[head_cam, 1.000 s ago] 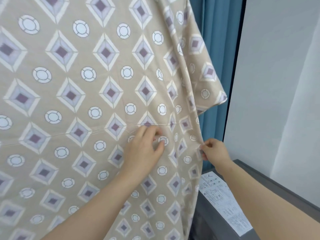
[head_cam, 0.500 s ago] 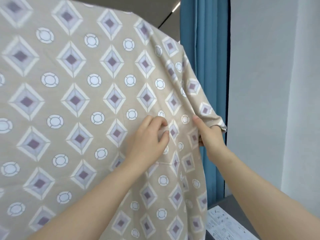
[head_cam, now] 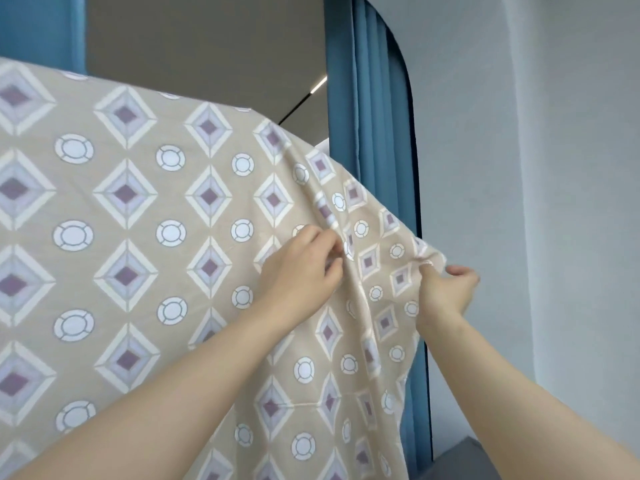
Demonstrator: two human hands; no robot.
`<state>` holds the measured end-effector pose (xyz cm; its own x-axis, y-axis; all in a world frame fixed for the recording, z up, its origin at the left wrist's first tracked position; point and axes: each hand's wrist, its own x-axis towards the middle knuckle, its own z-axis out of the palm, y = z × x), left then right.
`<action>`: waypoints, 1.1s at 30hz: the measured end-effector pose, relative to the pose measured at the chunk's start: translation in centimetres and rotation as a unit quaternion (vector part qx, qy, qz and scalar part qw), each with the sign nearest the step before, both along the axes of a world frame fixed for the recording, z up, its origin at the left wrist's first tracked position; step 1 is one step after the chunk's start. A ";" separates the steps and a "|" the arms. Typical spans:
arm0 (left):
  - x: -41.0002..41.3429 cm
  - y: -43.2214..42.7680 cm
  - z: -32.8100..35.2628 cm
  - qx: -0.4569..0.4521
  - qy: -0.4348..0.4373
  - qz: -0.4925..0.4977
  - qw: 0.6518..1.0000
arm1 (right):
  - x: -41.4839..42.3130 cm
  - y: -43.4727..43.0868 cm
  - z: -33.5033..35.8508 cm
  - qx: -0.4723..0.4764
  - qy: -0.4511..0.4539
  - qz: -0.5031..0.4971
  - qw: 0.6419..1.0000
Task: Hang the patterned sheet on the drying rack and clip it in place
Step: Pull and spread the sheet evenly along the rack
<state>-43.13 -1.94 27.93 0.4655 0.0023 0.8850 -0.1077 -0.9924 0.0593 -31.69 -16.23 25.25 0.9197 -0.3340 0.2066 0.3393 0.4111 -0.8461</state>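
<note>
The patterned sheet [head_cam: 145,237], beige with purple diamonds and white rings, hangs in front of me and fills the left and middle of the view. Its top edge drapes over something hidden, so the drying rack itself does not show. My left hand [head_cam: 301,271] pinches a fold of the sheet near its right side. My right hand [head_cam: 446,289] grips the sheet's right edge and holds it out to the right. No clip is visible.
A blue curtain [head_cam: 377,140] hangs behind the sheet's right edge, with another blue strip [head_cam: 41,29] at the top left. A pale wall [head_cam: 536,202] fills the right. A grey surface corner [head_cam: 464,459] shows at the bottom right.
The view has tilted upward, so the sheet's top edge and the ceiling now show. Both hands have climbed the sheet, and my right hand has shifted out to the sheet's right edge.
</note>
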 end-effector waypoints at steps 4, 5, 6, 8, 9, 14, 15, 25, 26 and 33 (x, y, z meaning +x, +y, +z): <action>0.5 0.0 0.8 -0.007 -0.012 -0.014 1.000 | -1.8 1.7 1.5 -0.165 -0.118 0.149 0.968; 0.5 0.1 0.9 -0.009 -0.015 -0.018 1.000 | -2.0 2.3 1.9 -0.198 -0.119 0.185 0.955; 0.6 0.2 1.0 -0.009 -0.021 -0.022 0.999 | -2.1 2.8 2.3 -0.216 -0.114 0.217 0.945; 0.6 0.5 1.1 -0.010 -0.026 -0.027 0.999 | -2.2 3.8 2.9 -0.238 -0.095 0.255 0.933; 0.6 0.7 1.3 -0.009 -0.027 -0.026 0.999 | -2.2 4.3 3.3 -0.255 -0.091 0.261 0.926; 0.3 1.8 2.9 -0.006 -0.050 -0.016 0.999 | -2.1 6.2 4.4 -0.236 -0.167 0.280 0.916; 0.3 2.0 3.4 -0.002 -0.053 -0.012 0.999 | -2.0 6.5 5.0 -0.216 -0.178 0.266 0.922; 0.6 3.9 9.2 0.085 -0.227 0.038 0.969 | -0.3 7.9 11.2 -0.267 -0.264 0.112 0.920; 0.8 4.1 9.9 0.119 -0.253 0.052 0.959 | 0.0 7.8 11.5 -0.289 -0.261 0.074 0.918; 0.4 5.4 15.6 0.214 -0.088 0.263 0.937 | 1.1 5.5 14.4 -0.304 -0.286 -0.055 0.907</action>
